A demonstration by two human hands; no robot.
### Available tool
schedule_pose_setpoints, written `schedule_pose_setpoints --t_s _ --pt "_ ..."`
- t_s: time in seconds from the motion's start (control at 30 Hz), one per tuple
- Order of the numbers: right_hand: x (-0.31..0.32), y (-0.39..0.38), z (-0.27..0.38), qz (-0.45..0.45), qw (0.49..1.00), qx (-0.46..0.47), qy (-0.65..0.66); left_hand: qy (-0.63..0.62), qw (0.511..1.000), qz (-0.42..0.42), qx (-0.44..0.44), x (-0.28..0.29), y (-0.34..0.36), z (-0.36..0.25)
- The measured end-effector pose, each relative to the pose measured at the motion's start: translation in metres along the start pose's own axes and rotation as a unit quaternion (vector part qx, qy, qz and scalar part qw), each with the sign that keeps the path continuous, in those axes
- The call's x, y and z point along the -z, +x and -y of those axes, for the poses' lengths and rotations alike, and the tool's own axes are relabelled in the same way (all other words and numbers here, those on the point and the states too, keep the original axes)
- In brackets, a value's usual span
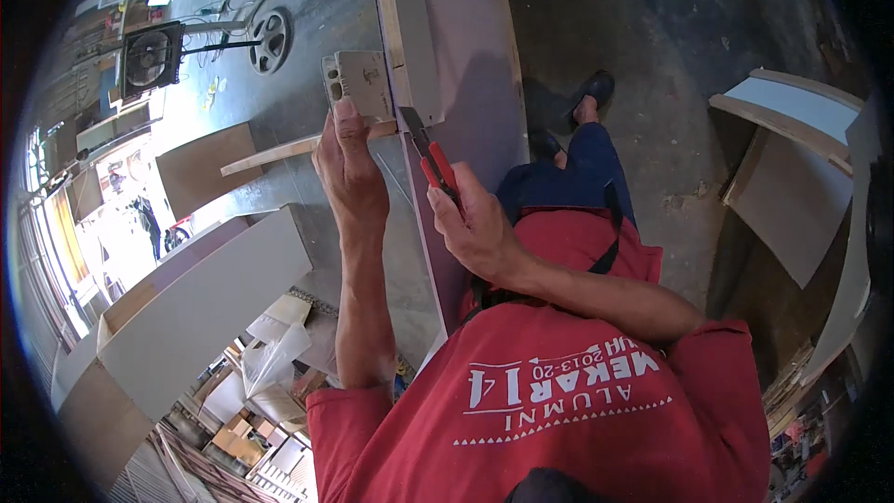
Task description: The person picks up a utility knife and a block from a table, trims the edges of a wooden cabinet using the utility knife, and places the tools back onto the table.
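Observation:
My left hand (pixel 349 163) grips a pale, worn block with holes in one end (pixel 368 79), its thumb lying along the holed side. The block rests against the edge of a long panel (pixel 470 47) in front of me. In my right hand (pixel 480 233) is a red utility knife (pixel 436 166). Its blade points up and to the left, onto or close beside the panel's edge near the block; exact contact is hard to make out. Fingers and thumb wrap round the knife's handle.
A wooden strip (pixel 279 156) runs leftward from under the block. At the lower left stands a large box-like panel piece (pixel 209 307). A fan (pixel 151 61) and a spoked wheel (pixel 271 40) are at the upper left. More board frames (pixel 792 182) stand on the right.

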State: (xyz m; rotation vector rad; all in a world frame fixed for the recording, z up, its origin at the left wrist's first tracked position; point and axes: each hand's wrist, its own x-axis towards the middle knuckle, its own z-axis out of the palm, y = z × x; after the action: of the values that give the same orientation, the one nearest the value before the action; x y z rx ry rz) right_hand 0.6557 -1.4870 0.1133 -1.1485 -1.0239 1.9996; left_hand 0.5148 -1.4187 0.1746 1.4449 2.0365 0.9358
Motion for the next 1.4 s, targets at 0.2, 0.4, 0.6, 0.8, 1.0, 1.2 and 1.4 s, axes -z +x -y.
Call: schedule_pose_setpoints --t_s 0.2,0.4,0.6,0.8,1.0,1.2,1.4 --pt "-0.002 0.005 -0.005 -0.009 0.999 0.036 0.005 -0.021 1.0 -0.007 -0.002 -0.002 -0.001 0.002" --pt "-0.001 0.005 -0.004 0.003 1.0 0.026 0.01 -0.024 1.0 -0.011 -0.002 -0.003 -0.001 0.002" --pt "-0.003 0.004 -0.003 -0.006 1.0 0.028 -0.005 -0.026 1.0 -0.011 -0.006 -0.003 -0.001 0.002" --pt "-0.001 0.002 0.009 -0.006 1.0 0.019 0.016 -0.023 1.0 -0.011 -0.005 -0.004 0.0 0.005" --pt "-0.003 0.005 -0.002 -0.031 0.997 0.061 -0.034 -0.019 1.0 -0.018 -0.001 -0.006 -0.001 -0.001" --pt "-0.01 -0.022 -0.011 0.03 0.997 0.072 -0.02 -0.044 0.998 -0.049 -0.008 -0.013 0.002 -0.004" --pt "0.035 0.004 0.022 -0.023 0.997 0.047 -0.057 -0.012 1.0 0.002 -0.007 0.003 0.002 -0.003"
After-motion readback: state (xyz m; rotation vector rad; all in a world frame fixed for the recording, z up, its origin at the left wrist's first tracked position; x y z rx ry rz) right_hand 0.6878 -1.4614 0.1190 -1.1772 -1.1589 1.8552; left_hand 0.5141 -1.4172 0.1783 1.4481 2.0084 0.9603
